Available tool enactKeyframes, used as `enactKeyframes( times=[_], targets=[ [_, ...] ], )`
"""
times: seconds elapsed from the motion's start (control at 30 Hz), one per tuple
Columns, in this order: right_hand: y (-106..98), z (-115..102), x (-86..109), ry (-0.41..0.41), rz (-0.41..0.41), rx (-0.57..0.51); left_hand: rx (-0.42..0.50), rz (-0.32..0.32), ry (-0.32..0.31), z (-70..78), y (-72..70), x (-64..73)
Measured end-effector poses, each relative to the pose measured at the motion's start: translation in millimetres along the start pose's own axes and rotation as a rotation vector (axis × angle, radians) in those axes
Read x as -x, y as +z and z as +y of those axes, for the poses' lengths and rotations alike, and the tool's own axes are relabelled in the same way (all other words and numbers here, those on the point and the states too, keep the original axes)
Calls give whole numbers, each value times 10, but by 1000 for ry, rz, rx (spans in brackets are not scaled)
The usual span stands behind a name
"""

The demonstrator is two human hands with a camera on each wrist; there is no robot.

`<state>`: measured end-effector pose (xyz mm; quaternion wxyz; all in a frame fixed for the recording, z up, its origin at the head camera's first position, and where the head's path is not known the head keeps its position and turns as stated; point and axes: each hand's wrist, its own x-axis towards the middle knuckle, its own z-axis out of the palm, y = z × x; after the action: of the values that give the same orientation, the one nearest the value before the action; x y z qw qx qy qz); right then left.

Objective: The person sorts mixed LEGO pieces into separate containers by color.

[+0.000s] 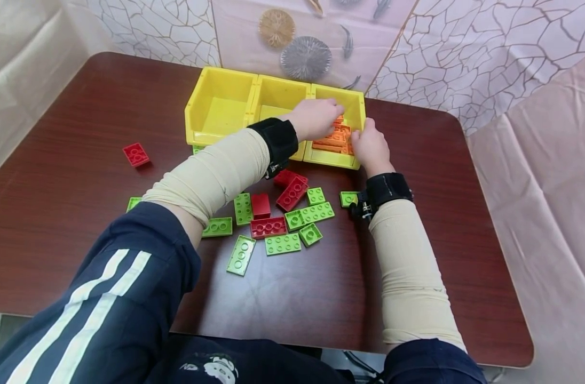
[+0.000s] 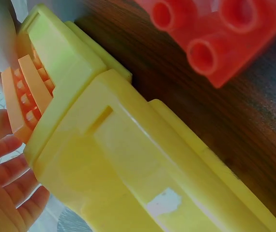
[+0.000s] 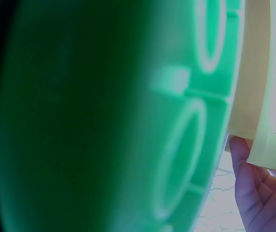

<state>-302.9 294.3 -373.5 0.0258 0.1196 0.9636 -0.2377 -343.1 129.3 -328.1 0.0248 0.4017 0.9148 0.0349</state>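
My left hand (image 1: pixel 316 118) reaches into the right compartment of the yellow three-part bin (image 1: pixel 220 117). Its thumb and curled fingers meet the end of an orange toy brick (image 2: pixel 16 104) in the left wrist view. More orange bricks (image 1: pixel 338 140) lie piled under that hand. My right hand (image 1: pixel 371 146) grips the bin's right side wall, with the fingers partly hidden by it. A green brick (image 3: pixel 191 145) fills much of the right wrist view, close and blurred, apart from the hand.
Several green bricks (image 1: pixel 283 244) and red bricks (image 1: pixel 268 226) lie scattered in front of the bin. A lone red brick (image 1: pixel 136 154) sits at the left. The brown table (image 1: pixel 446 256) meets a patterned cloth (image 1: pixel 465 48) at the back.
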Motion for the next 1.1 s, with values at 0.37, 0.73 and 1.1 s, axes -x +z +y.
enactKeyframes(
  times=[0.37, 0.73, 1.1],
  targets=[
    [-8, -25, 7, 24, -23, -11, 11, 23, 23, -51, -38, 162],
    [-16, -30, 29, 14, -23, -7, 13, 115, 122, -185, -61, 713],
    [-1, -39, 42, 6, -21, 4, 33, 90, 175, -510, 45, 1553]
  ],
)
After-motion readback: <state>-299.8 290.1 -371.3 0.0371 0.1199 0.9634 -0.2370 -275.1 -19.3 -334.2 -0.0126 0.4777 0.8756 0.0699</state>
